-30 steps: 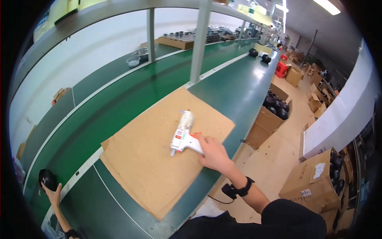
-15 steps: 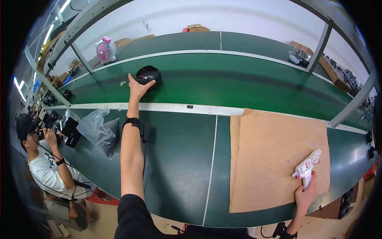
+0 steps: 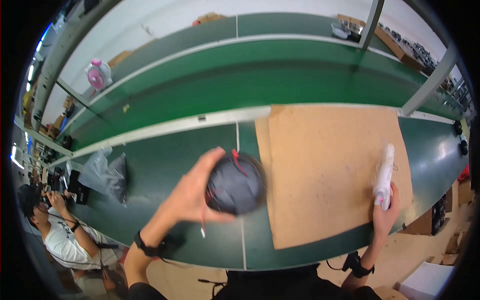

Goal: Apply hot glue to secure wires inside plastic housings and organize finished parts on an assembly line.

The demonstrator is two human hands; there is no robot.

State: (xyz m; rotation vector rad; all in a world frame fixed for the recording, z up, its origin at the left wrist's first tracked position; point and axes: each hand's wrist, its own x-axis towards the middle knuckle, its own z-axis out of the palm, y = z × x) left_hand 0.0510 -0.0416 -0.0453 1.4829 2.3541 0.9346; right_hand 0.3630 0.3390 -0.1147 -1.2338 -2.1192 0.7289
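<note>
A round black housing (image 3: 237, 184) is gripped in my left hand (image 3: 194, 192), held above the dark green table just left of the cardboard. A red wire runs over its top, and a thin lead with a small white connector (image 3: 203, 232) dangles below it. The housing is slightly smeared by motion. At the right, my right hand (image 3: 385, 212) is wrapped around the handle of a white glue gun (image 3: 384, 172), which is over the cardboard sheet (image 3: 330, 175) with its tip pointing away from me.
A clear plastic bag of dark small parts (image 3: 118, 177) lies at the left of the table. Beyond the white rail (image 3: 175, 127) runs a green belt (image 3: 210, 75). A pink and white fan (image 3: 97, 75) stands far left. Another person (image 3: 70, 235) sits at the left.
My left hand has brought the black housing from the green belt back to the table beside the cardboard. The glue gun has turned more upright in my right hand. The view has shifted.
</note>
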